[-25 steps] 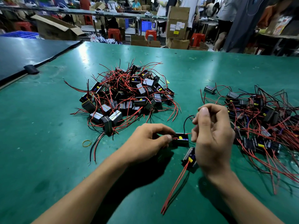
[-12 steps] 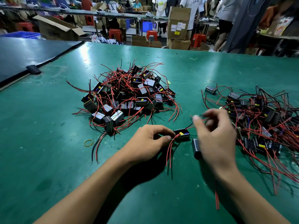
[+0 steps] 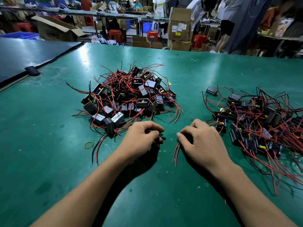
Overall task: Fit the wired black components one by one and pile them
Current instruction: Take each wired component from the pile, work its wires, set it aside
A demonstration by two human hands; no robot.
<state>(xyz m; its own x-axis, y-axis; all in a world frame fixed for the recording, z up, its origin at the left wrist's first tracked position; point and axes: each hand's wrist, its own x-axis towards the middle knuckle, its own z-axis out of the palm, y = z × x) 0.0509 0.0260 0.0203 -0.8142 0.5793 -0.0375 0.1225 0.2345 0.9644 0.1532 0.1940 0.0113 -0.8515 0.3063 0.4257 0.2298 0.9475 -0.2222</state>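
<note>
Though curled, cannot tell left hand's (image 3: pixel 141 138) load | gripping wired component (image 3: pixel 176 151) under right hand (image 3: pixel 201 141) | light, rigid: pinch by housing.

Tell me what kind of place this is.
Most likely a factory assembly floor. Heaps of wired black components lie on a wide green workbench, and behind it stand stacked cardboard boxes, red stools and other people at further benches.
</note>
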